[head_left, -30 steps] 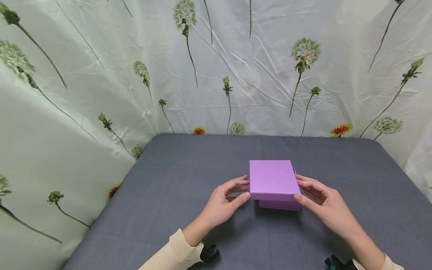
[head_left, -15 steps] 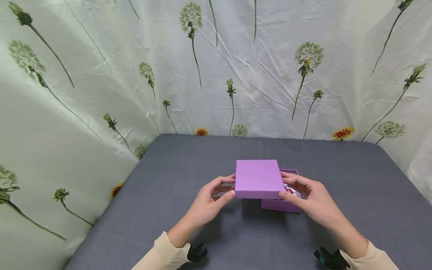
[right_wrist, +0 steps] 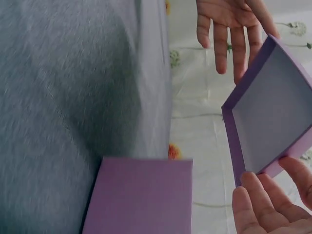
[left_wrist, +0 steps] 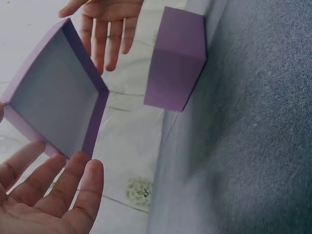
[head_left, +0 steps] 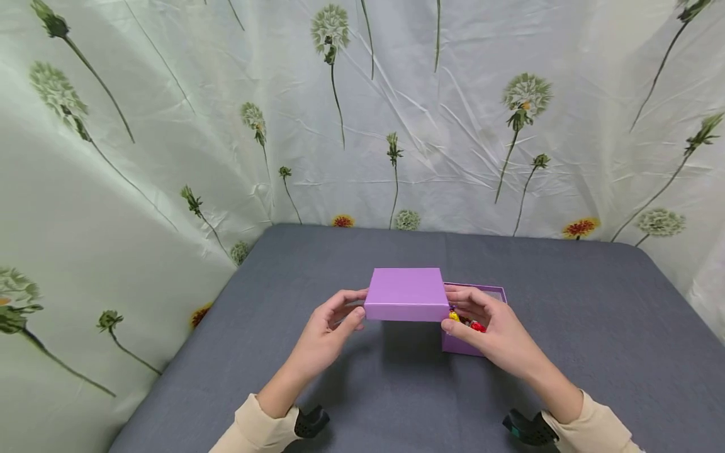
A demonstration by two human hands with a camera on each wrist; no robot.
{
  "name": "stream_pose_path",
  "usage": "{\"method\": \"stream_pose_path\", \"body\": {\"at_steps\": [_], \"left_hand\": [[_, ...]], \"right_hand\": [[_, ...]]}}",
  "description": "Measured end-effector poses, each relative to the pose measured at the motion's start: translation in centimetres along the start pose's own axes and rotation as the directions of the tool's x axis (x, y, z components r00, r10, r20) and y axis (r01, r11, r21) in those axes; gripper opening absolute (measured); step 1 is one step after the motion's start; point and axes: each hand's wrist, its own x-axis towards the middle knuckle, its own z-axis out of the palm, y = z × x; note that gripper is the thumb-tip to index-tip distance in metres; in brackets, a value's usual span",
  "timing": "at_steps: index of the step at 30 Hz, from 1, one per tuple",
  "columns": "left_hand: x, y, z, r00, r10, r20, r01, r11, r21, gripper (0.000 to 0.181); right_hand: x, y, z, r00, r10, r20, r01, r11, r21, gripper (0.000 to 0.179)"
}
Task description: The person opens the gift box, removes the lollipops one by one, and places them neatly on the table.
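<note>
1. Dandelion-print curtain (head_left: pixel 215 69): hangs behind and to the left of the work, forming a backdrop.
2. Grey cloth-covered table (head_left: pixel 334 255): supports the box on a flat surface, so, it appears, neither hand is needed to steady it.
3. Purple cardboard box (head_left: pixel 460 345): rests upright on the table, its top uncovered and partly screened by the right hand.
4. Purple box lid (head_left: pixel 406 287): held in the air above the table, to the left of the box and apart from it, pale hollow underside downward; a shadow falls beneath.
5. Left hand (head_left: pixel 325 327) and right hand (head_left: pixel 498 330): each pinches one side of the lid, thumb toward the near corner and fingers farther back along the rim. This opposed grip presumably keeps the lid level and spares its thin walls from bending.
6. Contents of the box: a yellow piece (head_left: pixel 454 316) and a red piece (head_left: pixel 477 326) show between the right hand's thumb and fingers; their kind and full number cannot be told.
</note>
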Motion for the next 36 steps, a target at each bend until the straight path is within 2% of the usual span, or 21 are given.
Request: {"method": "stream_pose_path", "body": {"at_steps": [7, 10, 18, 22, 30, 36], "left_hand": [[-0.6, -0.1, -1.7, 0.999, 0.010, -0.040, -0.010, 1.000, 0.002, 0.034], [-0.9, -0.3, -2.3, 0.998, 0.010, -0.059, -0.011, 1.000, -0.002, 0.034], [-1.2, -0.3, -3.7, 0.995, 0.004, -0.099, -0.006, 1.000, -0.018, 0.038], [-1.3, -0.3, -4.1, 0.994, -0.014, -0.111, 0.012, 1.000, -0.021, 0.042], [-1.2, -1.0, -4.5, 0.992, -0.015, -0.127, 0.013, 1.000, -0.018, 0.047], [-1.1, -1.5, -4.7, 0.986, -0.045, -0.160, 0.047, 0.999, 0.009, 0.050]], "right_hand": [[1.0, 0.0, 1.8, 0.999, -0.038, -0.014, 0.038, 0.999, -0.028, 0.040], [1.4, 0.1, 2.6, 0.999, -0.030, -0.019, 0.029, 0.999, -0.028, 0.039], [2.3, -0.3, 4.4, 0.999, -0.036, -0.007, 0.036, 0.999, 0.041, 0.043], [2.6, -0.5, 5.1, 1.000, -0.028, 0.004, 0.028, 0.996, 0.084, 0.049], [3.3, 0.0, 6.3, 1.000, 0.007, 0.027, -0.010, 0.994, 0.111, 0.052], [3.7, 0.2, 7.1, 0.999, 0.026, 0.047, -0.033, 0.989, 0.147, 0.054]]}}
